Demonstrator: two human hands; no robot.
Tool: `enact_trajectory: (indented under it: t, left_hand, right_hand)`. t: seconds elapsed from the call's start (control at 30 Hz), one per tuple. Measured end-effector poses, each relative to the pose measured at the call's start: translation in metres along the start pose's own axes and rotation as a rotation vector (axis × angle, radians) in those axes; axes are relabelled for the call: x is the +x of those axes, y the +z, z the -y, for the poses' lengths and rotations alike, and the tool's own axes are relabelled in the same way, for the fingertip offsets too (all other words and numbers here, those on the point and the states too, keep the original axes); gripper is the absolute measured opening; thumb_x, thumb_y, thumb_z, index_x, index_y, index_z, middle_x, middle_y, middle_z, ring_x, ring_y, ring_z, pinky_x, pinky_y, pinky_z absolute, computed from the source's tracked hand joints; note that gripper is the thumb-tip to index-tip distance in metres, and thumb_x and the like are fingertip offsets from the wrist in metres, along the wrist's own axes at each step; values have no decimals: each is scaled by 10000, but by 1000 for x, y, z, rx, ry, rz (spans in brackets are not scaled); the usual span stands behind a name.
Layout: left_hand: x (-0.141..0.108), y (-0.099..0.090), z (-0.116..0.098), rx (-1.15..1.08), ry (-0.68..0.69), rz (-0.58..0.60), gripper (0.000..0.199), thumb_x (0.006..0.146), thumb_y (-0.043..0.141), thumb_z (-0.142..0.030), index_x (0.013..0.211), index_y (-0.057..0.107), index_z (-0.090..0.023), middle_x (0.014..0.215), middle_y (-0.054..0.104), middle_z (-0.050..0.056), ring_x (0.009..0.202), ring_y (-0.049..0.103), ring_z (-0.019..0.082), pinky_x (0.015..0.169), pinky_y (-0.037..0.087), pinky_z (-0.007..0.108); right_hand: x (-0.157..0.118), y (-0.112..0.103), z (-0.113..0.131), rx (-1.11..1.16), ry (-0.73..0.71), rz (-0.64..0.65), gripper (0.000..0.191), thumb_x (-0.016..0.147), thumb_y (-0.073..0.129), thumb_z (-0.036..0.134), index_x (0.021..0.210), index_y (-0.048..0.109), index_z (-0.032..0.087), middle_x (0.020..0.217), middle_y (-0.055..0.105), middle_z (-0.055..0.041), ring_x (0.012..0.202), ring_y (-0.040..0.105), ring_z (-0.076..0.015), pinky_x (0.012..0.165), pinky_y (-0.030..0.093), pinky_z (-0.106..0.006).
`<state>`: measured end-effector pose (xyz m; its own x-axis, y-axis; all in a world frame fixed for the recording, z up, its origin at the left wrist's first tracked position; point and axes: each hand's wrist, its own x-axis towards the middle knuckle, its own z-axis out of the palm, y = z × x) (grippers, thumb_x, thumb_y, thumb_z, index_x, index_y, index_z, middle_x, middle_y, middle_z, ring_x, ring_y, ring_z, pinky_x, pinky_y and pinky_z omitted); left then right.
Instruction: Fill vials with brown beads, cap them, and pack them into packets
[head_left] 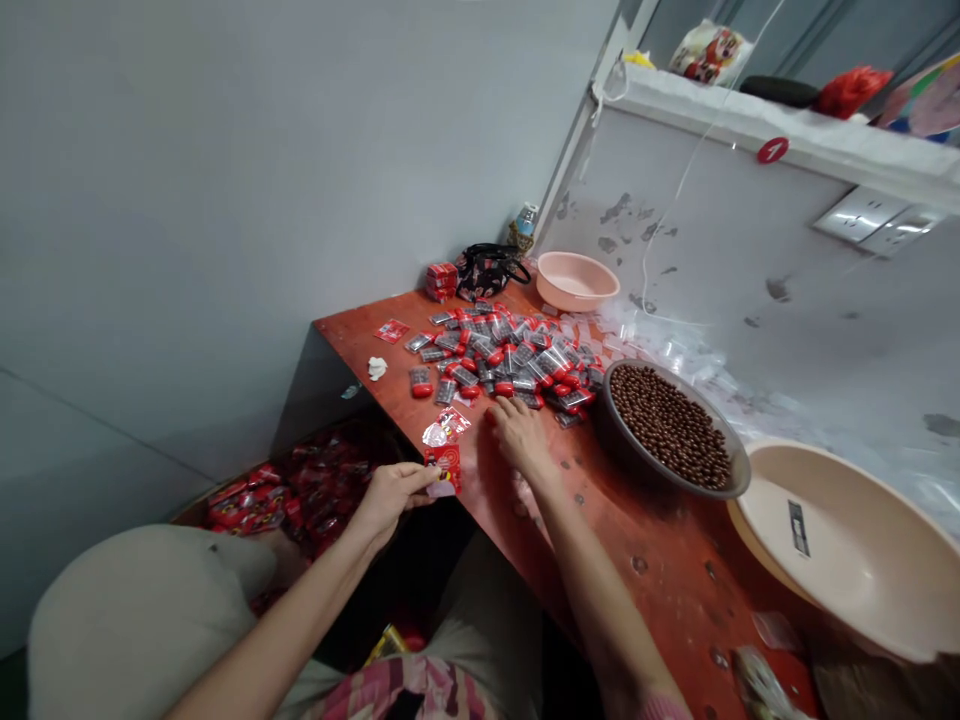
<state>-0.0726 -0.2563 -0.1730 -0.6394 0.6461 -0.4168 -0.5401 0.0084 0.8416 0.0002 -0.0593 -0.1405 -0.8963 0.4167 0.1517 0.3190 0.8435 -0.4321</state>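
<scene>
My left hand (394,497) pinches a small red printed bag (444,462) at the table's near edge, thumb on top. Just beyond it, another red-and-white printed bag (447,426) lies flat on the table. My right hand (519,436) is at the near edge of a heap of small clear containers with red caps (517,352), which hold dark contents. Its fingers curl down, with a bit of red showing beside the fingertips; what they hold is hidden.
On the red table (600,530) stand a grey bowl of brown balls (671,430), a large beige basin (862,540) and a pink basin (576,282). A black patterned bag (487,270) and stacked red packs (441,282) are at the back. Filled red packets (300,490) lie below left.
</scene>
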Motion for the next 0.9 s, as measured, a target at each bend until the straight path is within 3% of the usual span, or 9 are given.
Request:
enact_trajectory:
  t: [0.1, 0.27, 0.4, 0.47, 0.53, 0.67, 0.9]
  left_hand:
    - [0, 1, 3, -100, -19, -60, 197, 560, 732, -261, 643, 663, -95, 637, 660, 75, 533, 589, 121, 490, 475, 201]
    - [1, 0, 2, -294, -13, -129, 221, 564, 737, -260, 552, 583, -102, 573, 632, 36, 492, 570, 98, 488, 471, 200]
    - [3, 4, -1, -471, -32, -184, 164, 601, 715, -206, 585, 582, -113, 598, 628, 24, 521, 583, 99, 523, 505, 217]
    - [5, 8, -2, -549, -41, -199, 116, 631, 693, -178, 634, 595, -116, 616, 629, 23, 538, 590, 105, 545, 524, 238]
    - [7, 12, -1, -602, -37, -200, 82, 660, 669, -164, 676, 603, -118, 628, 629, 24, 563, 600, 115, 570, 536, 257]
    - [9, 20, 3, -640, 2, -164, 80, 669, 662, -161, 677, 595, -119, 647, 629, 32, 600, 607, 129, 595, 536, 266]
    - [-1, 31, 0, -526, 80, -74, 162, 628, 699, -216, 659, 581, -109, 614, 610, 16, 559, 581, 107, 552, 491, 218]
  right_hand:
    - [12, -5, -18, -153, 40, 11, 283, 807, 396, 75, 1031, 537, 172, 1167, 533, -130, 1168, 336, -243, 932, 239, -424]
    - [8, -5, -26, 17, 76, -85, 153, 827, 431, 170, 869, 571, 128, 957, 604, -156, 1031, 450, -266, 882, 276, -397]
    - [-29, 1, -3, 232, 134, -118, 263, 870, 360, 334, 829, 553, 160, 725, 617, -75, 714, 582, -195, 641, 410, -299]
    - [-56, 9, 18, 456, 177, -67, 339, 897, 255, 379, 855, 522, 176, 560, 589, -9, 468, 553, -137, 465, 414, -241]
    - [-79, 18, 41, 574, 202, -35, 357, 896, 242, 405, 867, 511, 171, 480, 545, 29, 374, 520, -111, 382, 405, -206]
    - [-98, 35, 69, 941, 340, -54, 297, 848, 388, 428, 953, 522, 185, 525, 547, 41, 397, 535, -100, 380, 432, -185]
    - [-93, 49, 67, 934, 340, -115, 274, 850, 396, 408, 944, 530, 188, 576, 544, 29, 416, 535, -98, 376, 442, -187]
